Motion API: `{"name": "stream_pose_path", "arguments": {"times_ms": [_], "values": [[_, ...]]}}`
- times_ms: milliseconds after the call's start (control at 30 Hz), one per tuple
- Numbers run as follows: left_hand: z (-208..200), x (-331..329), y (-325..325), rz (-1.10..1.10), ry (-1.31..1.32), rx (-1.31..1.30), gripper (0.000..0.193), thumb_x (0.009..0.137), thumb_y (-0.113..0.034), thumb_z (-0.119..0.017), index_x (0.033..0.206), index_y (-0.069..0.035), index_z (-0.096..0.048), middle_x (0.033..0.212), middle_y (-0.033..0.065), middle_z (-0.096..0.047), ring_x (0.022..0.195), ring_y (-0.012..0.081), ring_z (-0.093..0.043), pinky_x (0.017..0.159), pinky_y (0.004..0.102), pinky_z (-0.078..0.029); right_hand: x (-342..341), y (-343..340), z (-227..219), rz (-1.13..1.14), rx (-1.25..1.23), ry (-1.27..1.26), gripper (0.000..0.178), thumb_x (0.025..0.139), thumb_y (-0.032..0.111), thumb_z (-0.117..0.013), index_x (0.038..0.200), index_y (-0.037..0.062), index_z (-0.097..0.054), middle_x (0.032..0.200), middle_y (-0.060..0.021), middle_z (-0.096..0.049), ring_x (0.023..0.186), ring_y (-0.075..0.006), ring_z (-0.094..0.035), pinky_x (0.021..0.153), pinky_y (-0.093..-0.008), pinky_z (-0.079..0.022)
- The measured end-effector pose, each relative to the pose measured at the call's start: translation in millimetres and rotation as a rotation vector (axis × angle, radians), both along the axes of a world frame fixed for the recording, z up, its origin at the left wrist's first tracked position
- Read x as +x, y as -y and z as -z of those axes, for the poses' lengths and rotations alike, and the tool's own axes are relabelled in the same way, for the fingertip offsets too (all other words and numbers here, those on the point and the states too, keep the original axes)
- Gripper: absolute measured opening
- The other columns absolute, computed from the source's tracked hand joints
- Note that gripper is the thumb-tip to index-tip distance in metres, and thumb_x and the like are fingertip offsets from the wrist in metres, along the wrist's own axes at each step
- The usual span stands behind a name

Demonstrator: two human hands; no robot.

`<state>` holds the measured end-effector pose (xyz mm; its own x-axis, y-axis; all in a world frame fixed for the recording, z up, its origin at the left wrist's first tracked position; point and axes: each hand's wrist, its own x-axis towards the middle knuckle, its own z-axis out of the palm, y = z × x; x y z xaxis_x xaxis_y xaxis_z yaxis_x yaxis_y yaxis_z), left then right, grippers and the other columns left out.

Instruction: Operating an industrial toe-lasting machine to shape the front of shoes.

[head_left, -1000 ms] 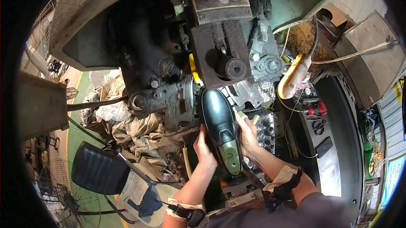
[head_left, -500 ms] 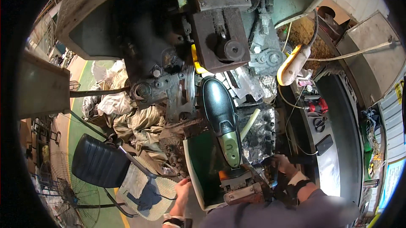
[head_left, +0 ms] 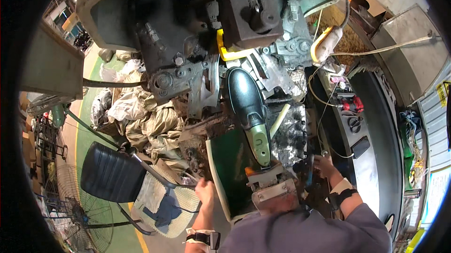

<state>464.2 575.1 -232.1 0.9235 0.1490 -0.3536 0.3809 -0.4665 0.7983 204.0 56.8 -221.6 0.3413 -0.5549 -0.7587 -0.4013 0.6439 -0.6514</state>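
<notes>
A black shoe (head_left: 244,97) on a green shoe last (head_left: 260,146) lies in the middle, toe toward the machine head (head_left: 253,23), heel end at a worn metal holder (head_left: 276,196). My left hand (head_left: 205,193) is beside the pale-rimmed green tray (head_left: 225,159), near the chair, with its fingers curled; what they hold, if anything, is too small to make out. On the other side of the holder, my right hand (head_left: 325,165) is by dark machine parts, its fingers curled and partly in shadow. Whatever it grips cannot be made out.
A black-backed chair (head_left: 112,175) and a wire fan (head_left: 77,217) stand at left, below heaped cloth bags (head_left: 157,128). A yellow-and-white lamp (head_left: 327,45) hangs at right. A red tool (head_left: 352,104) and a phone (head_left: 361,147) lie on a narrow ledge.
The whole view has shifted a little. My right hand has moved up and slightly right, away from the holder. More of the yellow bracket shows between machine head and shoe. The shoe stays on the holder.
</notes>
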Motion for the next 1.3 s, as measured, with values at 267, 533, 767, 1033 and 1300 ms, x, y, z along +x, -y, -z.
{"name": "stream_pose_path", "arguments": {"times_ms": [267,533,767,1033,1300], "values": [[-187,59,88,0.137,0.485,-0.461,0.044,0.1,-0.01,-0.066,0.14,0.001,-0.052,0.117,0.015,-0.071,0.111,0.0209,-0.066,0.101,0.0322,-0.05,83,10,-133,-0.155,-0.525,0.264,0.034,0.093,0.009,-0.067,0.122,-0.0036,-0.056,0.081,-0.0027,-0.064,0.069,-0.0098,-0.06,0.061,-0.0258,-0.047],[-281,13,192,0.607,0.524,-0.324,0.101,0.085,-0.032,-0.081,0.159,-0.002,-0.019,0.146,0.0299,-0.05,0.134,0.0378,-0.053,0.114,0.0434,-0.041,161,-75,-212,-0.768,-0.992,0.391,0.045,0.099,0.024,-0.068,0.14,0.0078,-0.061,0.082,-0.0011,-0.068,0.068,-0.0093,-0.056,0.06,-0.0291,-0.047],[-279,-11,233,0.466,0.671,-0.012,0.117,0.076,-0.023,-0.085,0.16,0.0,-0.007,0.153,0.0338,-0.036,0.142,0.0435,-0.04,0.118,0.0445,-0.033,153,-104,-221,-1.029,-1.427,0.166,0.028,0.098,0.031,-0.061,0.097,0.0054,-0.073,0.084,-0.022,-0.071,0.078,-0.0422,-0.07,0.074,-0.0511,-0.056],[-275,-14,234,0.44,0.696,0.022,0.11,0.075,-0.014,-0.08,0.159,0.001,-0.01,0.146,0.0348,-0.042,0.132,0.048,-0.049,0.111,0.0478,-0.041,153,-98,-202,-0.925,-1.49,0.162,0.029,0.098,0.03,-0.06,0.086,0.0047,-0.069,0.079,-0.0211,-0.07,0.075,-0.0419,-0.07,0.071,-0.0507,-0.056],[-267,-8,230,0.441,0.845,-0.021,0.104,0.08,-0.022,-0.085,0.158,0.002,-0.02,0.137,0.028,-0.056,0.122,0.035,-0.059,0.105,0.0412,-0.046,156,-103,-209,-0.774,-1.503,0.243,0.029,0.096,0.031,-0.063,0.083,0.0061,-0.071,0.076,-0.0206,-0.07,0.072,-0.0435,-0.068,0.069,-0.0512,-0.054]]}}
